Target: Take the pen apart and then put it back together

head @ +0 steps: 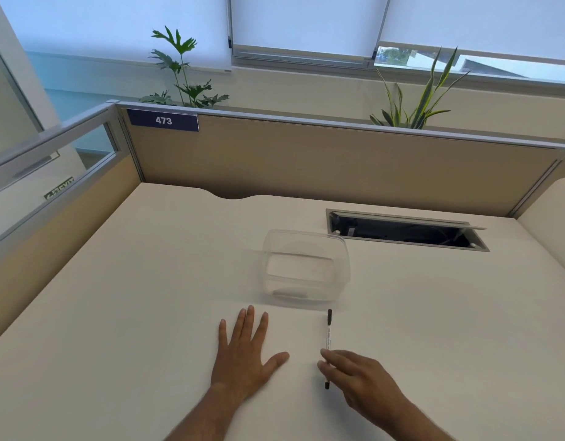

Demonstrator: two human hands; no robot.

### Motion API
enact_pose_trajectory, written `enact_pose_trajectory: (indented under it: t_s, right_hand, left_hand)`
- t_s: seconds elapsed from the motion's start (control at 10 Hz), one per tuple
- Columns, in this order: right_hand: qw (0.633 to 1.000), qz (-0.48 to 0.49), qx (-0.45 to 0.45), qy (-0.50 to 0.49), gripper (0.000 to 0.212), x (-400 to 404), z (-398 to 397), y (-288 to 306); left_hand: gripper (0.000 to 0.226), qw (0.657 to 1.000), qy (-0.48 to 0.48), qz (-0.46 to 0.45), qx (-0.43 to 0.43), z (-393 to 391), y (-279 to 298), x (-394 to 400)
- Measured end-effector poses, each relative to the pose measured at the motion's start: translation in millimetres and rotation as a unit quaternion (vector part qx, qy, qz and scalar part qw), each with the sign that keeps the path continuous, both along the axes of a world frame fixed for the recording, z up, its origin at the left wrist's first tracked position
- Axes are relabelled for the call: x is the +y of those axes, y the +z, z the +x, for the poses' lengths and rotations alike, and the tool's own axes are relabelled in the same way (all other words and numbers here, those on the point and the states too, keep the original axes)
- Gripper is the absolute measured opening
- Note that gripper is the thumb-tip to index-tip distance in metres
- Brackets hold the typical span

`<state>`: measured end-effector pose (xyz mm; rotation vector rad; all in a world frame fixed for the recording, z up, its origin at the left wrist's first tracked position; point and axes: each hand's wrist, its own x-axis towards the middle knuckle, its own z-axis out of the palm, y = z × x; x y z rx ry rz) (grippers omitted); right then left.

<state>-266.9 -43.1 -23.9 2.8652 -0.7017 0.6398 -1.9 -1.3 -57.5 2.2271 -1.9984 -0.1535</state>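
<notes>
A thin white pen (328,334) with a black cap at its far end and a black tip at its near end lies on the cream desk (116,313), pointing away from me. My right hand (360,380) lies over the pen's near part, its fingertips touching the barrel; whether the fingers have closed round it is unclear. My left hand (246,348) rests flat on the desk to the left of the pen, fingers spread, holding nothing. The pen is in one piece.
A clear plastic container (306,265) stands just beyond the pen and my hands. A cable hatch (405,230) with its lid open is set into the desk at the back right. Beige partition walls close off the back and left sides.
</notes>
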Motion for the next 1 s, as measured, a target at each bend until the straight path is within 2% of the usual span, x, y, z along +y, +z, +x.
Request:
enact_pose_trajectory:
  t_s: [0.1,0.5,0.6,0.7,0.8,1.0]
  right_hand:
    - [1.000,-0.015,0.021,0.016,0.064,2.6,1.3,-10.6]
    - [0.997,-0.022,0.077,-0.005,0.066,13.8,1.1,-18.2]
    - [0.995,0.010,0.095,-0.002,0.050,14.6,0.6,-14.4]
    - [0.989,0.090,0.120,0.007,0.053,15.3,1.0,-5.5]
    - [0.981,0.138,0.131,-0.039,0.074,15.4,2.0,-10.3]
    - [0.980,0.164,0.091,-0.068,0.068,11.3,1.7,15.0]
  left_hand:
    - [0.091,1.000,-0.001,0.006,-0.005,-0.9,0.8,-0.1]
    - [0.095,1.000,0.003,-0.004,-0.012,0.2,-5.0,-1.0]
    - [0.094,1.000,0.000,-0.004,-0.012,-0.6,-3.0,-0.9]
    - [0.093,1.000,0.001,0.003,-0.014,-0.3,-2.5,-0.6]
    - [0.092,1.000,-0.001,-0.004,-0.014,-0.2,-2.1,-0.8]
    - [0.085,1.000,0.004,-0.029,0.002,-2.6,-0.8,3.1]
